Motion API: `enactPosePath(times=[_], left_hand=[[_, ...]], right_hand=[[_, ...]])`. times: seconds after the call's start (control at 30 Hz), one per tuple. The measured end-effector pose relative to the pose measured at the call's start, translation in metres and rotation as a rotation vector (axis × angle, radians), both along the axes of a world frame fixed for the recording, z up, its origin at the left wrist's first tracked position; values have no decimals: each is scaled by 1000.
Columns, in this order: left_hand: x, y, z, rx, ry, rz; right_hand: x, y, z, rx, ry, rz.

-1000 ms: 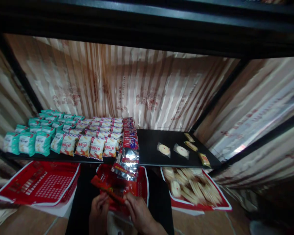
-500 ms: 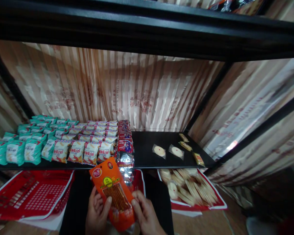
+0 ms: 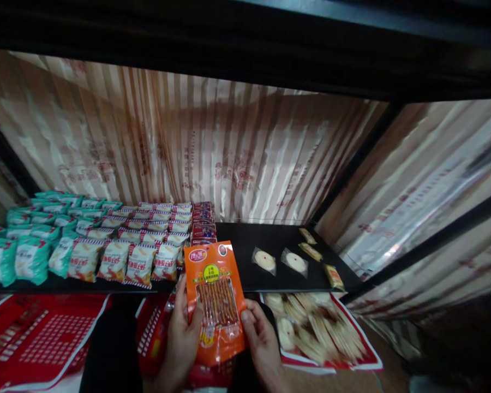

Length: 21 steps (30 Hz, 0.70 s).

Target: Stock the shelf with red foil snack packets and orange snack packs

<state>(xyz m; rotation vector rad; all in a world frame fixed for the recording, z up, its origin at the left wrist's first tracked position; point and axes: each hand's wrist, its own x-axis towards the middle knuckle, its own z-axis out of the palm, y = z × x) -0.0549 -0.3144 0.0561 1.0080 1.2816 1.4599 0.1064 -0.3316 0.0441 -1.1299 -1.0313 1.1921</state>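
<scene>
An orange snack packet [image 3: 216, 305] with a clear window showing brown sticks is held upright between my two hands, in front of the shelf edge. My left hand [image 3: 184, 322] grips its left side, thumb on the front. At the right edge, the fingers and thumb of my right hand [image 3: 259, 333] pinch the packet. Just behind it stand a row of dark red packets [image 3: 203, 221] and rows of white snack bags [image 3: 139, 262]. Part of the red row is hidden by the orange packet.
Teal bags [image 3: 33, 259] fill the left of the black shelf [image 3: 237, 267]. Two round white wafers in clear wrap [image 3: 264, 260] and several small yellow packets [image 3: 334, 277] lie on its right. Below are a red basket [image 3: 57, 333] and a basket of wrapped wafers [image 3: 323, 330].
The orange packet and both hands have moved right and up, and the packet has turned from tilted to nearly upright. The camera view has shifted slightly.
</scene>
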Motion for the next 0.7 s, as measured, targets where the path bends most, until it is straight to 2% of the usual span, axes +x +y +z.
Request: enactPosePath(times=[0.2, 0.33, 0.5, 0.6, 0.7], left_hand=[[2, 10, 9, 26, 71, -57], [15, 16, 15, 54, 157, -92], [46, 38, 14, -1, 257, -181], [69, 55, 16, -72, 445, -241], [94, 74, 19, -150, 650, -325]], right_hand=[[-2, 5, 4, -29, 133, -2], [0, 3, 3, -65, 247, -53], [24, 13, 3, -110, 275, -151], [47, 30, -1, -120, 232, -205], [71, 56, -14, -110, 154, -263]])
